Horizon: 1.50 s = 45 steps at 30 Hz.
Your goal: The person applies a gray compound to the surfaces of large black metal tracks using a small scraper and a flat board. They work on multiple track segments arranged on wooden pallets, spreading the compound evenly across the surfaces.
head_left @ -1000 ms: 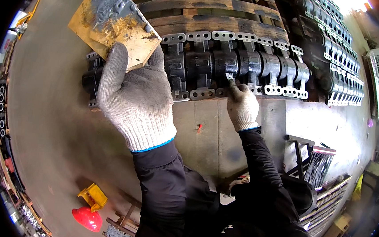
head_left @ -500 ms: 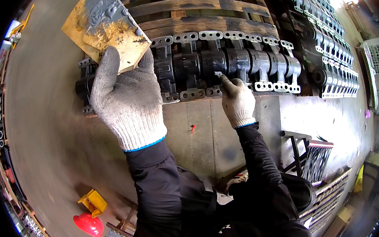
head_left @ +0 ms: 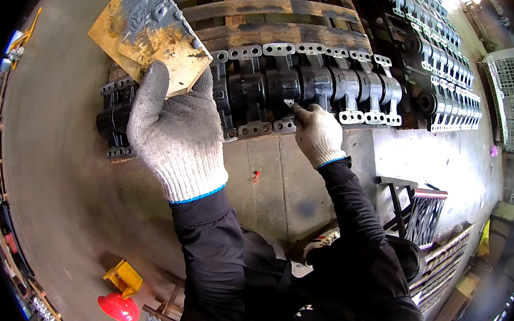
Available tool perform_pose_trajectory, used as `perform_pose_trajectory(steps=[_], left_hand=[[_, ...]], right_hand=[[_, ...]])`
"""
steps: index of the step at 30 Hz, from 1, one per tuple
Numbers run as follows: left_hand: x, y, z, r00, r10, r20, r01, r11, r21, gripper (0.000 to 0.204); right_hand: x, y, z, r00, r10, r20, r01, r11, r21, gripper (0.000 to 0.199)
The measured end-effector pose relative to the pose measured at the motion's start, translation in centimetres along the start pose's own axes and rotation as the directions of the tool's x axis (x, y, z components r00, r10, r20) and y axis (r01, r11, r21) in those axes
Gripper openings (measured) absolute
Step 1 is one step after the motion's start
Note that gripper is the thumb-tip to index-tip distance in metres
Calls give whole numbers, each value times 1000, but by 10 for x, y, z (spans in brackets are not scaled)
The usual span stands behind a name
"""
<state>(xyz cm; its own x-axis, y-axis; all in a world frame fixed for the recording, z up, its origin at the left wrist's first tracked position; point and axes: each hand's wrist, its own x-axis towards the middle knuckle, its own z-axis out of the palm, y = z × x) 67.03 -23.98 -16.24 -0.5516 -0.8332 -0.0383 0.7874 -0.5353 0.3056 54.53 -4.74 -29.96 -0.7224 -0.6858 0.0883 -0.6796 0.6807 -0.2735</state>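
My left hand (head_left: 180, 133), in a whitish knit glove with darkened fingers, grips a flat wooden board (head_left: 171, 60) by its near edge. Thick grey paste (head_left: 145, 10) covers the far part of the board, with brown smears nearer the thumb. My right hand (head_left: 320, 135), gloved likewise, is closed with its index finger reaching to the black track links (head_left: 282, 85). A small grey bit (head_left: 288, 102) shows at that fingertip; whether it is paste or a tool tip I cannot tell. The links lie in a row, with drilled metal flanges along both sides.
A slatted wooden pallet (head_left: 275, 8) lies beyond the row. More black links (head_left: 451, 106) stand in rows at the far right. A black metal frame (head_left: 401, 205) is right of my forearm. A red helmet (head_left: 118, 308) and a yellow stand (head_left: 124, 278) sit at the lower left.
The view has shifted slightly, so the row of links appears a little further left. My right fingertip has moved slightly left along the links. My left hand still holds the board.
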Motion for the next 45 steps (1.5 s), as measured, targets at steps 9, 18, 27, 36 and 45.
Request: perform_pose_trajectory(steps=[9,18,27,36,45], left_hand=[[-1,1,3,1000,7,29,-7,1000,-13,35],[0,1,1,999,-24,23,24,1000,-11,35],[-2,1,2,999,-30,41,29,999,26,36],[-5,-6,6,997,-53,57,52,999,15,33],[-7,-8,7,996,-62,60,59,997,56,33]], right_hand=[[1,-1,-4,999,6,-42,-2,994,108,35],[0,-10,-1,993,89,72,-93,994,50,37],[-36,-28,-12,986,70,154,-96,981,169,24],[-51,-22,2,993,95,69,-111,951,288,26],[-13,-1,1,992,10,-122,2,995,99,29]])
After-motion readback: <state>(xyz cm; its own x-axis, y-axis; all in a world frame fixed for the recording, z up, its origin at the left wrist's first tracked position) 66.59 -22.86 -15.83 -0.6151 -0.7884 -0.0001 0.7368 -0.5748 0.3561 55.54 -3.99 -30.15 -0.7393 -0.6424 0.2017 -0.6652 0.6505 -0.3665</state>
